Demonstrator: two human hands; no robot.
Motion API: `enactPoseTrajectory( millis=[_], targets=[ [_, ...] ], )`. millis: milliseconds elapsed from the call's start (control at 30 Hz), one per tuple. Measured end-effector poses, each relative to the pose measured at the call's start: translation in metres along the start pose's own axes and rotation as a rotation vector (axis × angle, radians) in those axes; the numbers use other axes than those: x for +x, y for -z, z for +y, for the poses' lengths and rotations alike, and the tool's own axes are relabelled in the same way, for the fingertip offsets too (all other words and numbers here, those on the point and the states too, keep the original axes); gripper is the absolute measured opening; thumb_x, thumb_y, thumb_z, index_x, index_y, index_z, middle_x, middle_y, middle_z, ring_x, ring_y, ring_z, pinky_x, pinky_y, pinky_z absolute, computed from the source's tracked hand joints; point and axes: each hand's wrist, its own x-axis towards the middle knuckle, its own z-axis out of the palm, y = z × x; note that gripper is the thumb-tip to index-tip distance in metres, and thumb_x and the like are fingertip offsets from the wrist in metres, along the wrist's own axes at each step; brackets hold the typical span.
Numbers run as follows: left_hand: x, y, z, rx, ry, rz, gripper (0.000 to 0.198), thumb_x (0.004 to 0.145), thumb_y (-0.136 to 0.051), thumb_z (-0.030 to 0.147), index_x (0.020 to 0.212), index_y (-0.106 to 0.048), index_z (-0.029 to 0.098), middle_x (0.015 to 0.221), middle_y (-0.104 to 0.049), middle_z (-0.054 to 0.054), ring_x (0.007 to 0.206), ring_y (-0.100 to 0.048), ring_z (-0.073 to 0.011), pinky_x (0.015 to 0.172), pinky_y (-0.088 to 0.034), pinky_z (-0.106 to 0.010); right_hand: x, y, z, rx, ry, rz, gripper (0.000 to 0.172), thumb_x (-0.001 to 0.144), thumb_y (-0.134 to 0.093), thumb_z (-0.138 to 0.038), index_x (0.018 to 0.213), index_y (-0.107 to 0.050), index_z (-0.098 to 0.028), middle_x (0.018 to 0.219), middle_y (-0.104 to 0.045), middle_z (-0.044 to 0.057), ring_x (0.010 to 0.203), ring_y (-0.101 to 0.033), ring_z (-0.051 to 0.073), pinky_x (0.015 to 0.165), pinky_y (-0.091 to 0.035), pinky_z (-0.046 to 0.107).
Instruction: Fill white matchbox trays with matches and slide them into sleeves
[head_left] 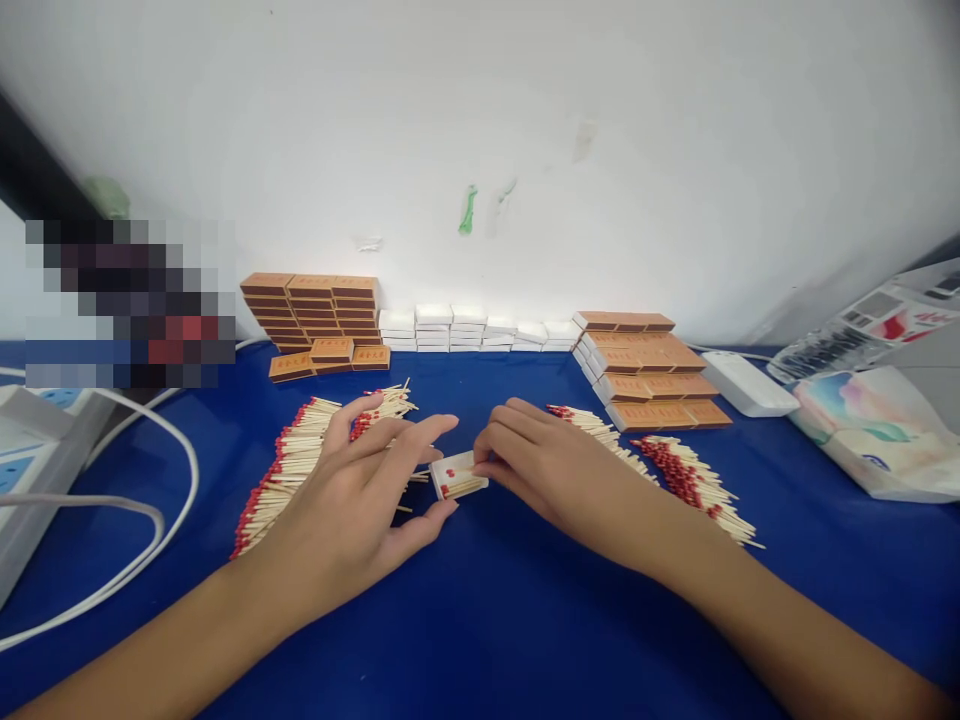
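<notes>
A small white matchbox tray (pixel 438 482) sits on the blue table between my hands, with a few red-headed matches (pixel 463 488) in it. My left hand (pixel 367 480) is open just left of the tray, its thumb and fingers spread around that end without closing on it. Over the tray's right end, my right hand (pixel 532 455) is closed in a pinch on matches whose red heads point left; the fingertips hide their other ends. Loose matches (pixel 300 450) lie in a pile partly behind my left hand. More matches (pixel 694 485) lie beyond my right forearm.
Brown matchboxes (pixel 315 310) are stacked at the back left, with white trays (pixel 465 330) along the wall. Part-opened matchboxes (pixel 645 365) form stepped stacks at right. A white adapter (pixel 750 383), a tissue pack (pixel 874 430), a power strip (pixel 56 440) and white cables (pixel 191 450) flank the area.
</notes>
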Motion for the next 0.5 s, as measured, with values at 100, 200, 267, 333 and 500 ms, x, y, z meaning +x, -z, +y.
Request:
enactPoseTrajectory(
  millis=[100, 200, 267, 333, 500],
  targets=[
    [0.001, -0.001, 0.001, -0.011, -0.02, 0.011, 0.054, 0.105, -0.069, 0.028, 0.153, -0.044, 0.024, 0.114, -0.084, -0.004, 0.108, -0.078, -0.0226, 0.129, -0.028, -0.053, 0.002, -0.007, -0.003, -0.054, 0.034, -0.002, 0.022, 0.109, -0.055, -0.014, 0.092, -0.067, -0.023, 0.092, -0.069, 0.009, 0.086, -0.061, 0.026, 0.078, -0.051, 0.04],
    [0.001, -0.001, 0.002, -0.013, -0.031, 0.005, 0.053, 0.105, -0.068, 0.028, 0.152, -0.044, 0.023, 0.115, -0.083, -0.005, 0.109, -0.077, -0.022, 0.129, -0.027, -0.051, 0.0, -0.005, 0.002, -0.005, 0.015, -0.007, 0.019, 0.11, -0.057, -0.017, 0.095, -0.067, -0.022, 0.095, -0.069, 0.009, 0.088, -0.062, 0.025, 0.078, -0.051, 0.038],
    [0.001, -0.001, 0.001, -0.004, -0.025, 0.0, 0.053, 0.106, -0.069, 0.028, 0.152, -0.044, 0.024, 0.115, -0.083, -0.004, 0.112, -0.077, -0.0224, 0.129, -0.028, -0.051, -0.003, 0.003, 0.014, 0.055, -0.041, 0.015, 0.015, 0.111, -0.057, -0.022, 0.101, -0.068, -0.021, 0.1, -0.07, 0.009, 0.09, -0.064, 0.024, 0.078, -0.052, 0.037],
    [0.0, 0.0, 0.001, 0.006, -0.017, -0.001, 0.054, 0.105, -0.069, 0.029, 0.153, -0.043, 0.024, 0.114, -0.083, -0.004, 0.111, -0.076, -0.0225, 0.128, -0.028, -0.051, -0.01, 0.013, 0.035, 0.086, -0.13, 0.052, 0.016, 0.112, -0.055, -0.028, 0.107, -0.069, -0.022, 0.104, -0.072, 0.01, 0.092, -0.066, 0.024, 0.08, -0.052, 0.037],
    [-0.001, -0.001, 0.0, 0.003, -0.025, -0.009, 0.053, 0.107, -0.067, 0.029, 0.153, -0.043, 0.022, 0.113, -0.082, -0.005, 0.11, -0.076, -0.0223, 0.128, -0.03, -0.052, -0.031, 0.039, 0.106, -0.022, -0.392, -0.068, 0.024, 0.106, -0.056, -0.037, 0.096, -0.073, -0.024, 0.094, -0.075, 0.01, 0.086, -0.067, 0.026, 0.074, -0.05, 0.038]
  ],
)
